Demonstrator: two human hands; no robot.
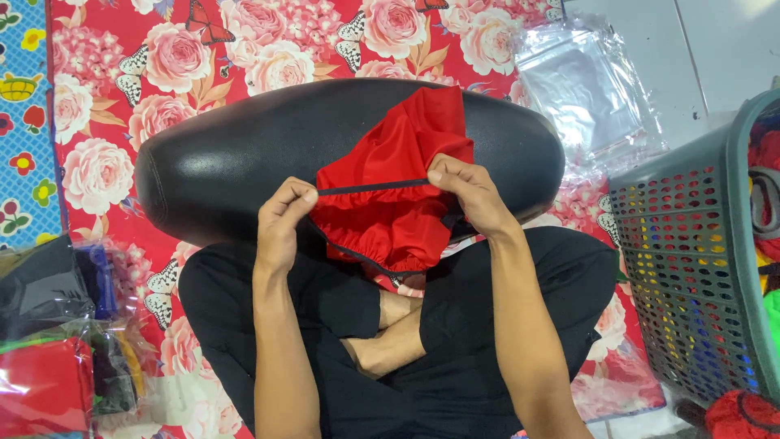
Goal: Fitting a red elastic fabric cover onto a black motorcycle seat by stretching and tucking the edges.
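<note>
Both forearms were bare to the frame edge, no sleeves, watch, bands or rings visible on the left hand or right hand. Below the grip point, loose plain black shorts covered both thighs, no print or visible seams, and ended around the knee. Lower legs and feet under the hands were bare too, no socks or footwear.

I sit on a red mat with big pink flowers. White floor tiles show past it. The light is bright.
</note>
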